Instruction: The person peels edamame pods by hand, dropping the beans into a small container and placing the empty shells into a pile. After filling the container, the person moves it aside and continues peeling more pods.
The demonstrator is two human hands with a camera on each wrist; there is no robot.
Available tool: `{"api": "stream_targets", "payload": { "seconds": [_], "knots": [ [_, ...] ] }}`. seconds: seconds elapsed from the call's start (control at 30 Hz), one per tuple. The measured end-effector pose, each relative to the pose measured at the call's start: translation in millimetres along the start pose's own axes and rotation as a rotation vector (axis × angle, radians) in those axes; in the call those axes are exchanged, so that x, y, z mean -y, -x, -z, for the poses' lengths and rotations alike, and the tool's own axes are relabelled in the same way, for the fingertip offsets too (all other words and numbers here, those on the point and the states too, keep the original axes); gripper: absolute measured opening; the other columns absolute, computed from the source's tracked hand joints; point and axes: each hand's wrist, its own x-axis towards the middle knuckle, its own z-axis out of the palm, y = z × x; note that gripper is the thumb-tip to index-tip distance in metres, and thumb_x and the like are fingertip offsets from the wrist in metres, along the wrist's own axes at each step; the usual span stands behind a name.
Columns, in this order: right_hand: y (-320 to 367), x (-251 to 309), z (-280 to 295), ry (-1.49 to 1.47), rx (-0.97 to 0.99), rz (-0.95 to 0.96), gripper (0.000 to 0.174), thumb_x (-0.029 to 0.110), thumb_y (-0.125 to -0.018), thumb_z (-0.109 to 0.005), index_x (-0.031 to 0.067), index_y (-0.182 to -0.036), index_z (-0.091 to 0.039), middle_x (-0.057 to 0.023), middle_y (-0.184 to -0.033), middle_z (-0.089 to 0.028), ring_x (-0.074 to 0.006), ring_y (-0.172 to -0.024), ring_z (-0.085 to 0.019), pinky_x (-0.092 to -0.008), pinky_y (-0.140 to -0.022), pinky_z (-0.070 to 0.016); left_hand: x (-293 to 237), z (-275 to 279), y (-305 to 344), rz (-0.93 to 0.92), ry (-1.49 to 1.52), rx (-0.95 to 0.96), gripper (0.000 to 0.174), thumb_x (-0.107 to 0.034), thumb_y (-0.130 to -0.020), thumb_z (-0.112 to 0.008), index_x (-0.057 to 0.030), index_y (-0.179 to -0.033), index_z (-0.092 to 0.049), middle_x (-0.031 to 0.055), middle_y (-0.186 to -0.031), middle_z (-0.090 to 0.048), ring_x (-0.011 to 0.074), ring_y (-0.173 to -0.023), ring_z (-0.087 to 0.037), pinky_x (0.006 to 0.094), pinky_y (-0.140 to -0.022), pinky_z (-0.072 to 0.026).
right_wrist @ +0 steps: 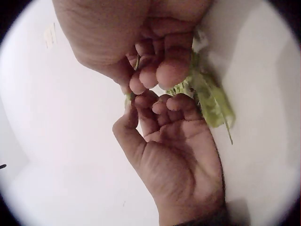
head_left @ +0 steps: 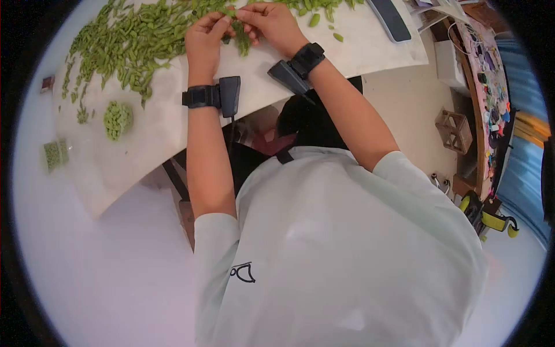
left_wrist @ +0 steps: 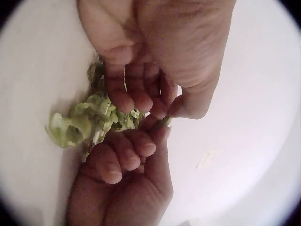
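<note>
My left hand and right hand meet at the table's far side, fingertips almost together. Between them is a small green pod, pinched by thumb and index finger of each hand; most of it is hidden by the fingers. The other fingers of both hands are curled loosely. Below and beside the hands lies a small pile of split green pods, on the white tabletop. A wide heap of green bean pods spreads to the left of my left hand.
A mound of shelled green beans sits on the table at left, with a clear container of green beans near its left edge. Loose pods and a phone lie to the right. A wooden crate stands beyond.
</note>
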Motion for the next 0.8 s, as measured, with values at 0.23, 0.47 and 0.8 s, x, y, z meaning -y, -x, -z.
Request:
{"api": "stream_targets", "payload": {
  "seconds": [0.23, 0.47, 0.8],
  "knots": [
    [1.0, 11.4, -0.8, 0.037, -0.013, -0.056, 0.022, 0.019, -0.092, -0.058, -0.0017, -0.093, -0.065, -0.0024, -0.061, -0.057, -0.0091, -0.048, -0.052, -0.0245, -0.046, -0.043, 0.2, -5.1, 0.4, 0.004, 0.072, -0.019, 0.01, -0.004, -0.085, -0.06, 0.0025, -0.092, -0.062, 0.0031, -0.076, -0.062, 0.0104, -0.065, -0.058, 0.0226, -0.061, -0.0468],
    [-3.6, -7.0, 2.2, -0.007, 0.001, -0.044, 0.021, 0.02, -0.091, -0.059, -0.0004, -0.094, -0.063, 0.0005, -0.066, -0.055, -0.0074, -0.054, -0.052, -0.0226, -0.048, -0.0452, -11.9, -10.3, 2.5, 0.001, 0.076, 0.023, 0.017, -0.002, -0.086, -0.057, 0.0019, -0.1, -0.064, 0.0024, -0.077, -0.061, 0.009, -0.065, -0.057, 0.0225, -0.062, -0.0473],
    [-6.3, -6.6, 4.0, 0.036, 0.033, -0.022, 0.026, 0.022, -0.092, -0.057, -0.0029, -0.097, -0.063, -0.002, -0.065, -0.057, -0.0085, -0.048, -0.054, -0.023, -0.046, -0.0461, -8.8, -9.4, -2.0, 0.047, 0.071, 0.036, 0.011, -0.002, -0.085, -0.053, 0.0013, -0.092, -0.061, 0.0043, -0.081, -0.061, 0.0108, -0.071, -0.057, 0.0239, -0.068, -0.0459]
  ]
}}
